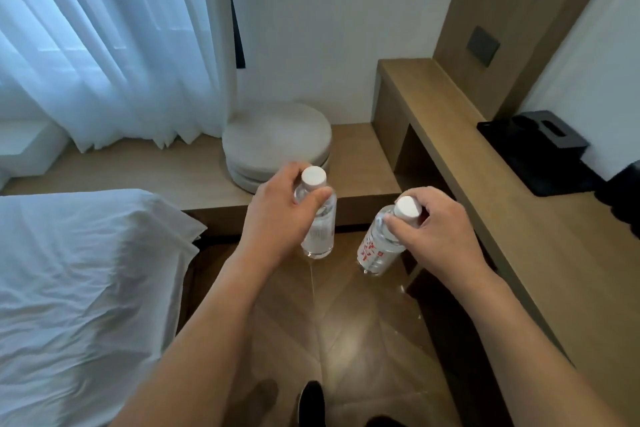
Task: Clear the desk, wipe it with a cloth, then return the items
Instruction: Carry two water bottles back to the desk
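My left hand (277,204) and right hand (436,222) each pinch a water bottle (318,218) (379,243) below its cap, over the floor; the desk (540,218) still carries a black tray (540,163) at its back edge; I judge clearing under way, wiping unstarted.

A hotel-style bedroom: white-sheeted bed (86,288), sheer curtains (104,45), built-in wooden desk (519,218), cushioned window bench (156,170).

A single wide-angle view from the wearer's head, looking forward and steeply down. Both forearms reach up from the bottom edge, the left hand (277,204) and right hand (440,229) close to the lens near the centre. The floor (346,322) lies straight below, a bed (86,288) at left, a desk (519,236) along the right, curtains (104,45) farther ahead. Edges bend from the lens.
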`<move>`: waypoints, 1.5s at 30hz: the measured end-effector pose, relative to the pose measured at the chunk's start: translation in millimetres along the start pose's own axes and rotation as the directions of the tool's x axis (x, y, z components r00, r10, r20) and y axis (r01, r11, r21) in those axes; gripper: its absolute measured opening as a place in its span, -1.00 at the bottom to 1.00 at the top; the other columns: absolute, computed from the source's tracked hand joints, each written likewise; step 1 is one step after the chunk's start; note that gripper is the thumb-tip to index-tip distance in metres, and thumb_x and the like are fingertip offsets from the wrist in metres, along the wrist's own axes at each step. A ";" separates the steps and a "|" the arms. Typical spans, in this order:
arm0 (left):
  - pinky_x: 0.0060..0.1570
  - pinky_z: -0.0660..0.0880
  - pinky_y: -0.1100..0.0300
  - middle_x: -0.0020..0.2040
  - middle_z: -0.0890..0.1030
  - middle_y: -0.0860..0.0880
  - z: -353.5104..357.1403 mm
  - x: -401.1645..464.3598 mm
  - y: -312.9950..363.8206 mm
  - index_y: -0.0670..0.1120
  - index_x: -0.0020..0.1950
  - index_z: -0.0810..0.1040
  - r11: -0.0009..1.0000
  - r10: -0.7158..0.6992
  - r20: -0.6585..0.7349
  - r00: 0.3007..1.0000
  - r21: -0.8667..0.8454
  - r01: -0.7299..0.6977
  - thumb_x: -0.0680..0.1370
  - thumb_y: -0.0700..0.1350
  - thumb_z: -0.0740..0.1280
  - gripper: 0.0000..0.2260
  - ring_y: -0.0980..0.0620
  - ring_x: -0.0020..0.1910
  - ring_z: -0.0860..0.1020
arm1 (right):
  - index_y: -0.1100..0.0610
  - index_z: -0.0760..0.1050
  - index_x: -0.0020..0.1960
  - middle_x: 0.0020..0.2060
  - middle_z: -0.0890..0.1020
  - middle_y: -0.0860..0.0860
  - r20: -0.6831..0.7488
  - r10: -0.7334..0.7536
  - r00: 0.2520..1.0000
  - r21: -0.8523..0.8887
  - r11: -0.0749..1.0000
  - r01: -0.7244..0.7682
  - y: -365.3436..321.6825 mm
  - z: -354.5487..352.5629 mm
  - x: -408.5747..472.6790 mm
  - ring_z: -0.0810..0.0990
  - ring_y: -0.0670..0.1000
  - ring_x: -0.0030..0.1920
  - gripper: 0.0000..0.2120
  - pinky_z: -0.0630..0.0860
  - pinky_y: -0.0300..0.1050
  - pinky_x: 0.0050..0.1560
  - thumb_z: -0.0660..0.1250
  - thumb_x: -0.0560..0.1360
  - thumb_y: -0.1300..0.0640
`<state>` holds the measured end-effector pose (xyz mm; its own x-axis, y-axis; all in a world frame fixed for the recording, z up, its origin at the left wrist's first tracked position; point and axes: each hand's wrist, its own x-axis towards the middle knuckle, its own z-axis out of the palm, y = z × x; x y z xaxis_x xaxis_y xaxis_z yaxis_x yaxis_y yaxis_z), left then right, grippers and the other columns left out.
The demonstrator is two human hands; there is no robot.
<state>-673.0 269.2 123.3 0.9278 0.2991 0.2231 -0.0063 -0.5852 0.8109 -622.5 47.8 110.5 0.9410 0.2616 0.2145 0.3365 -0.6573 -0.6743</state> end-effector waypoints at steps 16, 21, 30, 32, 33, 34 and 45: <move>-0.04 0.40 0.36 0.05 0.60 0.13 71.0 316.1 -70.9 0.00 0.18 0.54 0.995 -0.095 0.061 0.994 0.001 0.095 0.57 -0.03 0.41 -0.79 0.25 0.09 0.52 | 0.00 0.54 -0.04 -0.12 0.54 -0.14 0.029 0.090 0.996 0.118 0.989 -0.092 77.8 77.6 320.3 0.55 -0.12 -0.09 -0.83 0.57 -0.08 -0.12 0.47 0.42 0.01; -0.04 0.36 0.42 0.01 0.53 0.20 94.7 425.4 -58.0 0.04 0.14 0.49 0.999 -0.046 0.064 0.997 0.026 0.044 0.58 -0.07 0.40 -0.83 0.33 0.03 0.47 | -0.02 0.52 0.02 -0.06 0.53 -0.18 0.019 0.115 0.993 0.120 0.986 -0.116 96.4 76.2 423.1 0.54 -0.15 -0.04 -0.78 0.55 -0.16 -0.07 0.48 0.44 -0.03; -0.11 0.34 0.50 0.10 0.57 0.15 167.6 569.7 -57.3 0.03 0.22 0.52 1.000 0.005 0.241 0.970 -0.007 -0.004 0.59 -0.04 0.40 -0.78 0.25 0.05 0.50 | 0.01 0.55 -0.08 -0.14 0.54 -0.14 -0.107 0.269 0.957 0.106 0.960 -0.258 143.7 59.5 525.9 0.50 -0.19 -0.10 -0.86 0.39 -0.26 -0.19 0.47 0.41 0.05; -0.08 0.36 0.45 0.09 0.58 0.14 190.6 595.7 -53.0 0.02 0.24 0.52 0.999 0.052 0.335 0.941 -0.028 -0.045 0.58 -0.04 0.40 -0.75 0.21 0.07 0.52 | 0.02 0.55 -0.08 -0.14 0.53 -0.11 -0.149 0.347 0.926 0.109 0.936 -0.334 155.2 52.8 533.6 0.50 -0.16 -0.10 -0.86 0.43 -0.19 -0.16 0.48 0.42 0.07; -0.05 0.40 0.39 0.09 0.58 0.14 202.2 607.7 -48.5 0.02 0.24 0.52 0.997 0.083 0.386 0.919 -0.040 -0.074 0.58 -0.03 0.40 -0.75 0.19 0.07 0.52 | 0.01 0.54 -0.09 -0.14 0.52 -0.11 -0.175 0.392 0.903 0.111 0.920 -0.377 160.1 47.3 535.1 0.50 -0.14 -0.11 -0.86 0.45 -0.16 -0.15 0.48 0.43 0.06; -0.03 0.42 0.31 0.08 0.58 0.15 214.0 619.1 -43.2 0.04 0.24 0.52 0.993 0.119 0.431 0.895 -0.052 -0.107 0.58 -0.02 0.40 -0.76 0.19 0.06 0.53 | 0.01 0.53 -0.09 -0.15 0.52 -0.11 -0.207 0.431 0.879 0.108 0.903 -0.417 165.0 41.1 535.5 0.50 -0.14 -0.11 -0.86 0.47 -0.12 -0.14 0.48 0.43 0.05; -0.05 0.46 0.35 0.02 0.59 0.23 348.4 634.0 41.1 0.07 0.17 0.53 0.879 0.474 0.762 0.442 -0.375 -0.296 0.57 -0.05 0.42 -0.81 0.45 0.05 0.49 | -0.03 0.51 0.00 -0.07 0.52 -0.14 -0.580 0.691 0.432 0.194 0.632 -0.750 196.4 -28.1 465.3 0.51 -0.12 -0.05 -0.80 0.54 -0.11 -0.06 0.47 0.44 0.02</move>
<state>45.0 172.1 109.5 0.6910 -0.7195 0.0701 -0.4196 -0.3202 0.8494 -117.5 20.6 97.7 0.6596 -0.7507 0.0365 -0.5000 -0.4746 -0.7244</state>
